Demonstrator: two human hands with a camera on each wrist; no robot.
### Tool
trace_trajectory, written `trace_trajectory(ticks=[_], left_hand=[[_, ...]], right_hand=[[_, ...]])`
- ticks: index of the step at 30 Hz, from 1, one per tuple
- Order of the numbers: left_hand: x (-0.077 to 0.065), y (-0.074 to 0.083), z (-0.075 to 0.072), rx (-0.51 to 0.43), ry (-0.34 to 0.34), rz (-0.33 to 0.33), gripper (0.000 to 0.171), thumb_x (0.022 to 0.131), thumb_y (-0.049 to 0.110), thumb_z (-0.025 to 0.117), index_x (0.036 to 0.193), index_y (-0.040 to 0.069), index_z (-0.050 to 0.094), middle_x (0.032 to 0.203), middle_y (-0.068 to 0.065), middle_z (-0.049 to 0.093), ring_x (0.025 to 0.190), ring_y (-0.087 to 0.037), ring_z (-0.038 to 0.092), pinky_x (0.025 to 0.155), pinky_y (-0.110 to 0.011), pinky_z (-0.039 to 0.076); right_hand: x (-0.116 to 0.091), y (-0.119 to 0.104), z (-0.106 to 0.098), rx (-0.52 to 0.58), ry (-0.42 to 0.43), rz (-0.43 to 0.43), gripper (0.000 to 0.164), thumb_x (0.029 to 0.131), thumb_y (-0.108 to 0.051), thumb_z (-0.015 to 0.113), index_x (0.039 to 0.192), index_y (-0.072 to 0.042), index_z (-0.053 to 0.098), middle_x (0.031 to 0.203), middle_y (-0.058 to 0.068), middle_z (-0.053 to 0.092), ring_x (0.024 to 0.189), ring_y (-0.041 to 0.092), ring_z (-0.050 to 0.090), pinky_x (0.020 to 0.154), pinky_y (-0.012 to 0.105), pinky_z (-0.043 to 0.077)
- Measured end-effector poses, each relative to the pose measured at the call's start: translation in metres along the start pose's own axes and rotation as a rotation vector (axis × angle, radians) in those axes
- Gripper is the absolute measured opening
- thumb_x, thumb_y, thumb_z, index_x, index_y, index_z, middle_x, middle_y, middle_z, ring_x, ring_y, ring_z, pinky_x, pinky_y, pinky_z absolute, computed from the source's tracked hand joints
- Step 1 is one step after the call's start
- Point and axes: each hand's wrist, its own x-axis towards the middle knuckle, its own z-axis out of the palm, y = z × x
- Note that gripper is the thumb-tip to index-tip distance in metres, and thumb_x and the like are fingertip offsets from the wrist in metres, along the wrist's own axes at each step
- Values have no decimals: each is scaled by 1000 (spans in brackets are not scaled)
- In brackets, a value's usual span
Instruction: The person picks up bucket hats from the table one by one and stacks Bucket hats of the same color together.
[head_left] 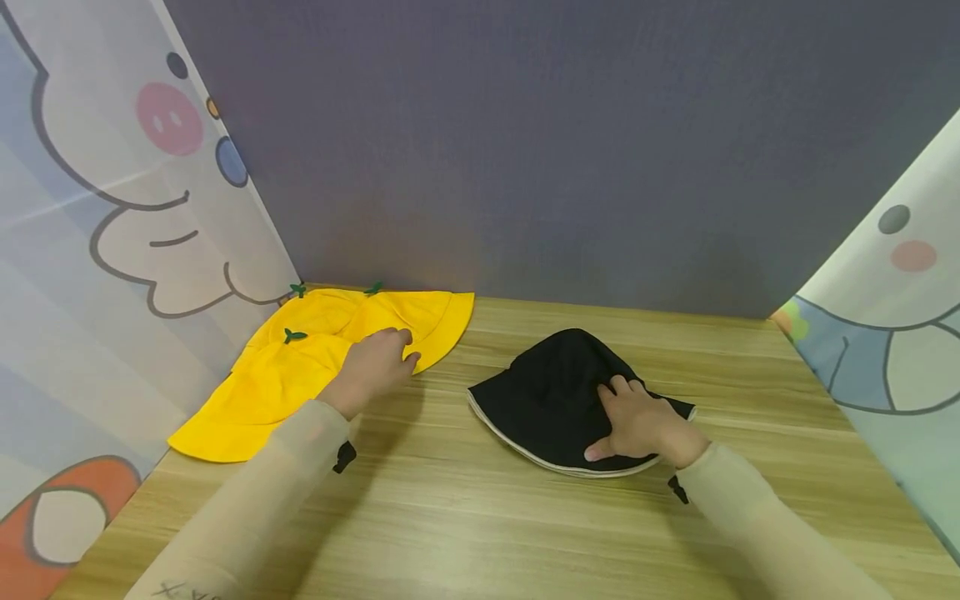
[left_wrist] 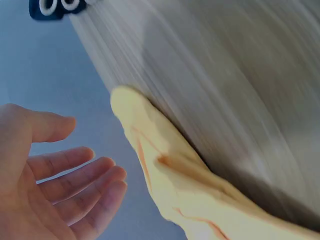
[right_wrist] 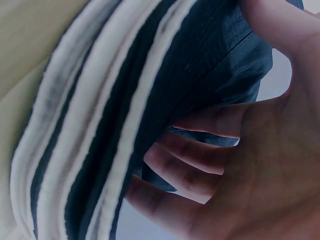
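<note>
Black bucket hats [head_left: 547,400] with pale rims lie stacked on the table, right of centre. On the top one rests my right hand [head_left: 643,421], fingers spread over the crown and thumb toward the brim. The right wrist view shows several layered brims [right_wrist: 125,135] beside that palm. Three yellow hats with green sprouts lie at the left: a front one [head_left: 273,392], a rear one [head_left: 322,308] and a right one [head_left: 442,321]. Over them hovers my left hand [head_left: 375,367], empty, its fingers loosely bent. In the left wrist view it is apart from a yellow brim [left_wrist: 170,170].
The wood-grain table [head_left: 420,525] is bounded at the back by a grey panel [head_left: 555,150]. Cartoon-printed panels stand at the left [head_left: 97,275] and the right [head_left: 907,333]. The rear yellow hats lie close to the back and left panels.
</note>
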Motion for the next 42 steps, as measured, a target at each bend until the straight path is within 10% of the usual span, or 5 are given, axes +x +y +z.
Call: trace_trajectory(ticks=[15, 29, 42], left_hand=[[-6, -80, -24, -88, 38, -179, 43, 92, 29, 50, 121, -3, 47, 108, -23, 56, 75, -25, 54, 61, -39, 48], [-25, -134, -47, -120, 62, -333, 48, 91, 27, 48, 120, -11, 42, 112, -32, 48, 87, -38, 49, 77, -55, 43], [-56, -173, -57, -134, -221, -441, 69, 90, 39, 48, 125, -18, 29, 117, -38, 38, 94, -44, 44, 82, -58, 39]], right_hand=[[3, 26, -1, 47, -18, 58, 114, 64, -74, 60, 139, 4, 26, 140, 28, 19, 123, 47, 21, 81, 66, 34], [0, 49, -4, 72, -10, 70, 112, 68, -71, 61, 137, 9, 24, 136, 31, 20, 120, 50, 22, 82, 67, 33], [0, 68, -7, 94, -21, 103, 115, 67, -70, 61, 135, 14, 23, 132, 35, 21, 116, 55, 21, 82, 69, 31]])
